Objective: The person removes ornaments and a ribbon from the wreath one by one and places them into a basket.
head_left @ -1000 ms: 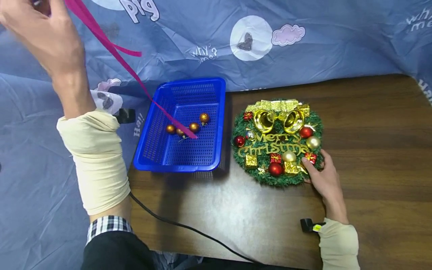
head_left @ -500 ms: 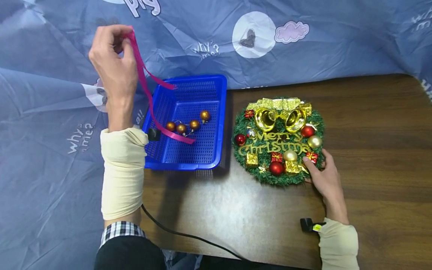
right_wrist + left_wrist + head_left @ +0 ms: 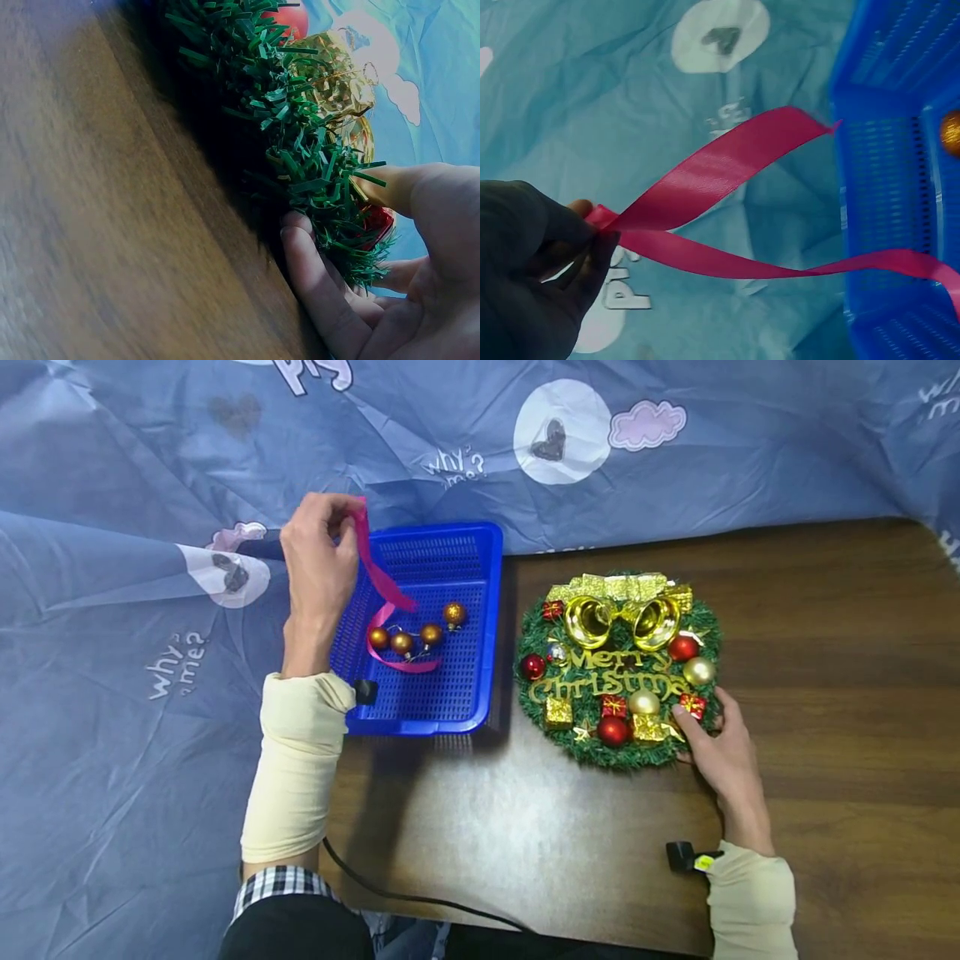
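My left hand [image 3: 321, 560] pinches a pink ribbon [image 3: 720, 169] near its fold, above the left side of a blue plastic basket [image 3: 491, 635]. Two tails hang from the fingertips; the longer one reaches down into the basket around several gold-brown ornament balls [image 3: 402, 643]. At the right, a green Christmas wreath [image 3: 558, 752] lies on the table, decorated with gold bells [image 3: 654, 625], baubles, small gift boxes and "Merry Christmas" lettering. My right hand [image 3: 723, 752] grips the wreath's lower right edge, thumb on top and fingers [image 3: 315, 285] tucked at its underside.
The brown wooden table [image 3: 847, 735] extends right of the wreath. A blue printed cloth [image 3: 450, 435] covers the back and the left side. A black cable [image 3: 405, 897] runs along the table's front, near the left sleeve.
My left hand has come from the upper left down and right toward the basket, and the ribbon's longer tail now curls among the balls. The right hand has stayed on the wreath.
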Demonstrator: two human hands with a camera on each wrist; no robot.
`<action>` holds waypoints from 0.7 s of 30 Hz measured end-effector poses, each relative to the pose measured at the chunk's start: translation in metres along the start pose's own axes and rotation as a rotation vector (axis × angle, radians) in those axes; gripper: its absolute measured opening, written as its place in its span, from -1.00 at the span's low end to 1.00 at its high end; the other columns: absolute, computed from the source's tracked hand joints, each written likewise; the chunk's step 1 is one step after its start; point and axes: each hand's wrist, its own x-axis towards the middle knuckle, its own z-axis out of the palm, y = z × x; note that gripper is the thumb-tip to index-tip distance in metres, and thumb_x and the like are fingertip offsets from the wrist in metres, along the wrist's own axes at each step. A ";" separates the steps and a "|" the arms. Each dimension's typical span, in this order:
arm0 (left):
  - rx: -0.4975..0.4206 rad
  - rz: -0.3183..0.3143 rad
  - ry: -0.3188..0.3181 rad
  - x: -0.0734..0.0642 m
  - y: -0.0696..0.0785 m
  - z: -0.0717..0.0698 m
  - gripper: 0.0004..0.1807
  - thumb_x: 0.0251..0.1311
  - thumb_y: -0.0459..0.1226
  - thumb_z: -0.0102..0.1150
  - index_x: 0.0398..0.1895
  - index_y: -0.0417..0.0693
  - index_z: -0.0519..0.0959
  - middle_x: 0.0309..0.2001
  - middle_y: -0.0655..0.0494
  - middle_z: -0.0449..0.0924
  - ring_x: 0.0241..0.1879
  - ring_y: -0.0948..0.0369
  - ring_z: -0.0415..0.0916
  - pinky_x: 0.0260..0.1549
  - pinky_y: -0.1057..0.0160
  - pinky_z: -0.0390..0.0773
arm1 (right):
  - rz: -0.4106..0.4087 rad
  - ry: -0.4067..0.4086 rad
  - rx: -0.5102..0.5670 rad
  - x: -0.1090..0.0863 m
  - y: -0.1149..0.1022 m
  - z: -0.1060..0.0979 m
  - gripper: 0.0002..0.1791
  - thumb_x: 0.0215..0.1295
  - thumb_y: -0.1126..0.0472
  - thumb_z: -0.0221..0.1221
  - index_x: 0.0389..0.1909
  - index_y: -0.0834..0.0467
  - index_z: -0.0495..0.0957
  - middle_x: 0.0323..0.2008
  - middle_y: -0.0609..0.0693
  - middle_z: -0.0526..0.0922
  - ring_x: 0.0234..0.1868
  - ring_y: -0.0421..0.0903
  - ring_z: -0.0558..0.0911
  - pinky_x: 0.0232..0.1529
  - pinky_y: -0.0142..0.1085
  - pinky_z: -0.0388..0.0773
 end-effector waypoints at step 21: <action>0.216 0.034 -0.697 -0.045 -0.045 0.032 -0.71 -0.09 -0.58 -0.06 -0.36 -0.23 0.62 -0.35 -0.08 0.60 -0.34 0.04 0.48 -0.26 0.08 0.45 | -0.007 -0.007 0.030 0.001 0.001 0.001 -0.08 0.20 -0.22 0.05 0.44 0.03 -0.17 0.01 0.24 0.32 -0.52 -0.23 0.59 -0.49 -0.30 0.60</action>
